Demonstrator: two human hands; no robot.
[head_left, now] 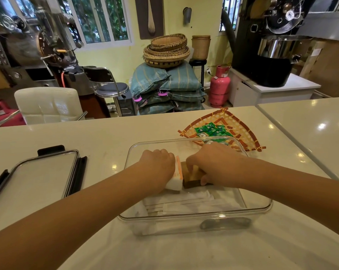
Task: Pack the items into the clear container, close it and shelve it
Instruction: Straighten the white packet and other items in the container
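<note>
In the clear rectangular plastic container my 2 hands, left hand and right hand, have fingers pinching a white orange-edged packet stack and brown packets; I'd seat them upright, snug together.

Light: bright, even indoor light — daylight through the windows.
Glare: small ceiling-light spots on the glossy counter.
Shadows: soft, faint.
Distortion: wide-angle bending at edges.
Focus: mostly sharp — forearms slightly soft.

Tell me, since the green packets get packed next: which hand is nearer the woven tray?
Right. The right hand is in the clear container just before the woven tray; the left hand lies further left, holding a white pack.
</note>
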